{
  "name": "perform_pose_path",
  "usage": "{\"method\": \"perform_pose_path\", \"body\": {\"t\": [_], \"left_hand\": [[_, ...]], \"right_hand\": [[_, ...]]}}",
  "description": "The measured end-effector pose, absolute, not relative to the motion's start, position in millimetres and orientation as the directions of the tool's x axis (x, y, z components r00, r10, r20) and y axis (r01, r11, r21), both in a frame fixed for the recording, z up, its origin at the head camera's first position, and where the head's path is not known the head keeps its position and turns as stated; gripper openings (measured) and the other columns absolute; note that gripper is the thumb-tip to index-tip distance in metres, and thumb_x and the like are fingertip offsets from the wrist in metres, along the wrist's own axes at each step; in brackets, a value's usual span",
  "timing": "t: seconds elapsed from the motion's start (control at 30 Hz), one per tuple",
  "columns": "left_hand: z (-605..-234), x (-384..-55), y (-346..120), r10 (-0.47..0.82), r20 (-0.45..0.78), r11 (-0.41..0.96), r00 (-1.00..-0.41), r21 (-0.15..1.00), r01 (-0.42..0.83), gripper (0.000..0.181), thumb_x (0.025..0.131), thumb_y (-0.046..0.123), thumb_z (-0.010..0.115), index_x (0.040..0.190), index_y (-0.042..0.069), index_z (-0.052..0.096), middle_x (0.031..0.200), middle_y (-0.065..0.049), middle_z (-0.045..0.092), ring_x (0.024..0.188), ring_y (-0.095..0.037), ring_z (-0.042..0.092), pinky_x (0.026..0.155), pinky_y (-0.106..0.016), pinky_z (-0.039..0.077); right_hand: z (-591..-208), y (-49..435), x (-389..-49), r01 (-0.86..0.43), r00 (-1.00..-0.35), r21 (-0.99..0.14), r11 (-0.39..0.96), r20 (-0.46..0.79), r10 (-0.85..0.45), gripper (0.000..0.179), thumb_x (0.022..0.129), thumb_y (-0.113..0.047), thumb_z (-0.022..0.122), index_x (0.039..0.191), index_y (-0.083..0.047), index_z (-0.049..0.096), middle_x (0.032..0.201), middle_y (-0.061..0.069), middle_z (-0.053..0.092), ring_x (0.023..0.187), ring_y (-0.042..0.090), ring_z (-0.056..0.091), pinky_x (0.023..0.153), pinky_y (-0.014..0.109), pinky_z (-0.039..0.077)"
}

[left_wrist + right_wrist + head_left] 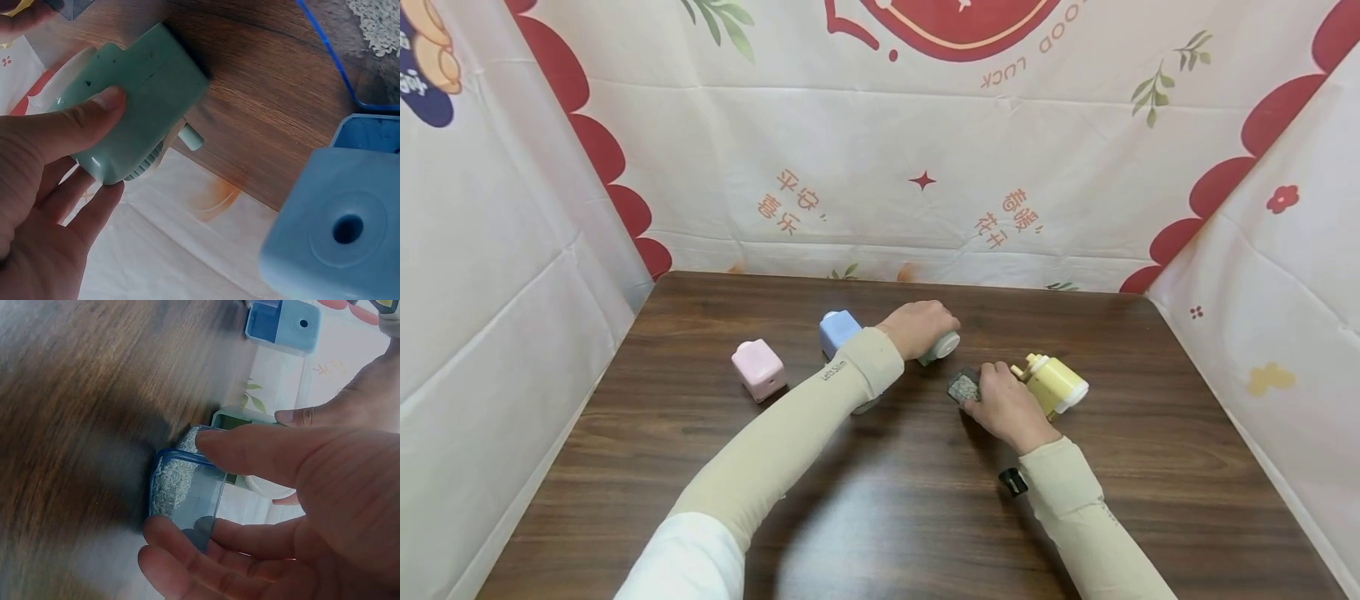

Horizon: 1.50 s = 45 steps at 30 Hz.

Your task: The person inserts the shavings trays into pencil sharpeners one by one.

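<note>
My left hand [917,327] grips a green crank pencil sharpener [140,87] above the table, thumb on one face and fingers beneath. Its small crank knob [191,137] sticks out. In the right wrist view the sharpener's hollow drawer slot [232,421] shows. My right hand [1006,408] holds a clear shavings drawer [199,509] between thumb and fingers, tilted, with pale grey shavings [174,481] inside. The drawer is close beside the green sharpener. A blue sharpener [325,219] with its drawer slot open stands next to my left hand.
A yellow sharpener [1054,385] lies right of my right hand. A pink sharpener [758,369] stands at the left. Another clear drawer with shavings [378,28] sits on the table, mostly hidden under my left forearm in the head view. Printed cloth [865,150] hangs around the table.
</note>
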<state>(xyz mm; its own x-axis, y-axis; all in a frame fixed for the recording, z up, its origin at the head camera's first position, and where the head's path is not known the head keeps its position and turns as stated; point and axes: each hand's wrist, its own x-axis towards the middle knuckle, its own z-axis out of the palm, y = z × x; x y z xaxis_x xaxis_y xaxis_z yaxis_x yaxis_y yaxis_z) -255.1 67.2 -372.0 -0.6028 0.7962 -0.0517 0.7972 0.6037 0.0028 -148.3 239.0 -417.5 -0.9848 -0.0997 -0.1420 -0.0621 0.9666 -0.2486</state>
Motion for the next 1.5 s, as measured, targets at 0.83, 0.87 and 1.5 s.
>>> {"method": "perform_pose_path", "body": {"t": [0.83,0.87,1.5], "left_hand": [[-375,-253,72,0.774,-0.018,0.633,-0.633,0.006,0.774,0.031,0.101,0.003,0.075,0.13,0.014,0.078,0.124,-0.004,0.078,0.115,-0.02,0.072,0.097,-0.031,0.061],[-375,-253,72,0.774,-0.018,0.633,-0.633,0.008,0.774,0.03,0.101,0.004,0.075,0.129,0.014,0.078,0.124,-0.004,0.078,0.115,-0.02,0.072,0.097,-0.031,0.061],[-370,-250,71,0.766,-0.028,0.643,-0.642,0.022,0.766,0.028,0.104,0.005,0.071,0.131,0.013,0.077,0.125,-0.003,0.078,0.113,-0.018,0.073,0.094,-0.029,0.061]], "right_hand": [[-418,228,-173,-0.043,-0.985,-0.362,0.931,-0.142,-0.1,0.057,0.1,-0.024,0.076,0.135,0.016,0.056,0.13,0.034,0.06,0.104,0.04,0.067,0.088,0.055,0.058],[-418,227,-174,-0.041,-0.985,-0.366,0.93,-0.142,-0.1,0.057,0.101,-0.024,0.075,0.136,0.016,0.056,0.13,0.034,0.06,0.102,0.038,0.067,0.087,0.054,0.058],[-423,220,-195,-0.022,-0.986,-0.424,0.905,-0.142,-0.09,0.061,0.101,-0.027,0.074,0.134,0.019,0.052,0.128,0.035,0.057,0.113,0.047,0.063,0.097,0.06,0.056]]}}
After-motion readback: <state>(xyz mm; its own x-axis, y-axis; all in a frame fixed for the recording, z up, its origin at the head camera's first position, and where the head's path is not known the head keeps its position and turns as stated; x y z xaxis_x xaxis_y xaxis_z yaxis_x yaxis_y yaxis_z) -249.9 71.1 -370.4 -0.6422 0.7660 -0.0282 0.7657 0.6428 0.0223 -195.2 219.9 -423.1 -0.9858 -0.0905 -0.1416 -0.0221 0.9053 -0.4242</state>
